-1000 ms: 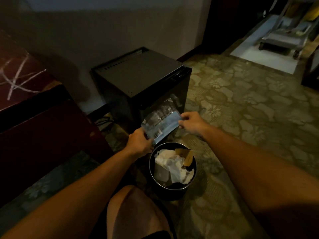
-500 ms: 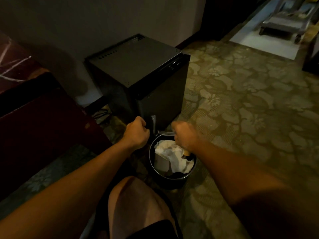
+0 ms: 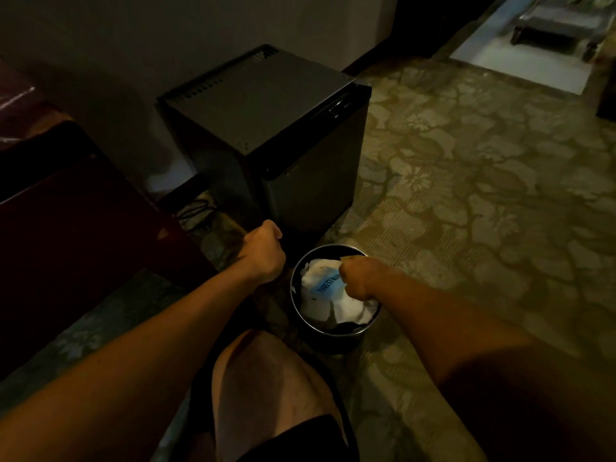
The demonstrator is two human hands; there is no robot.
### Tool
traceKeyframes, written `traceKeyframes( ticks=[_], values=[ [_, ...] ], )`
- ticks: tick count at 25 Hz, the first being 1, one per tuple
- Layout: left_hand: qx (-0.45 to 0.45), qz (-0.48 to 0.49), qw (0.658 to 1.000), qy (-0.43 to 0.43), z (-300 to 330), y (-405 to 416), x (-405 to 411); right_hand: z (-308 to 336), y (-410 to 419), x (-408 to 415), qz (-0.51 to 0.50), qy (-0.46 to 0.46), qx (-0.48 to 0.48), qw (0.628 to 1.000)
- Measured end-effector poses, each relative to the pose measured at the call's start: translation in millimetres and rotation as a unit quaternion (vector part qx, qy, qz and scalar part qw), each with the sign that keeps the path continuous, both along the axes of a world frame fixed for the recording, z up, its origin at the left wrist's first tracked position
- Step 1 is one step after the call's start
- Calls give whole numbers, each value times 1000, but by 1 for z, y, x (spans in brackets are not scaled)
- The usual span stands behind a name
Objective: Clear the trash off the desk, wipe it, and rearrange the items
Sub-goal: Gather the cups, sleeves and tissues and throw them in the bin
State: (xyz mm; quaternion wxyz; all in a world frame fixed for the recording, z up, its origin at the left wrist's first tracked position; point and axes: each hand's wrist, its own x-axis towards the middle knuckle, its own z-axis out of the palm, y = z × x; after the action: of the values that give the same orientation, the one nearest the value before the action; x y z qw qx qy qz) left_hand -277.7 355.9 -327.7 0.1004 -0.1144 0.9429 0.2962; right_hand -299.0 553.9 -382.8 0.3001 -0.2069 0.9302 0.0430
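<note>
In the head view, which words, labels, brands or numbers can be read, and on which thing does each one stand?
Blue label on the trash in the bin, beside the right hand: one row of dark characters, too blurred to read.
Small fridge: no readable text or brand shows.
Dark red desk: pale marks at its upper left, no letters.
Nothing else bears text.

Bin (image 3: 301,323): glossy dark wall, metal or plastic unclear, holding crumpled white paper (image 3: 346,311) and a blue printed wrapper (image 3: 328,290). At 12 o'clock, cabinet (image 3: 266,105): matt black, smooth. Carpet (image 3: 483,201): patterned woven pile.
</note>
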Motion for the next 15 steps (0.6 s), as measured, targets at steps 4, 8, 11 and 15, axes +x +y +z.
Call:
traceKeyframes(
  ticks=[4,8,11,15],
  values=[
    [-52,-69,996,9,30,0,0,49,3,-16,-20,32,-31,999],
    [-176,-169,970,-11,79,3,8,112,13,-24,7,122,-49,991],
    [-257,-217,942,18,121,6,20,158,15,-26,42,164,-25,985],
    [-328,-228,914,69,176,8,32,218,8,-23,56,196,-16,979]
  ],
)
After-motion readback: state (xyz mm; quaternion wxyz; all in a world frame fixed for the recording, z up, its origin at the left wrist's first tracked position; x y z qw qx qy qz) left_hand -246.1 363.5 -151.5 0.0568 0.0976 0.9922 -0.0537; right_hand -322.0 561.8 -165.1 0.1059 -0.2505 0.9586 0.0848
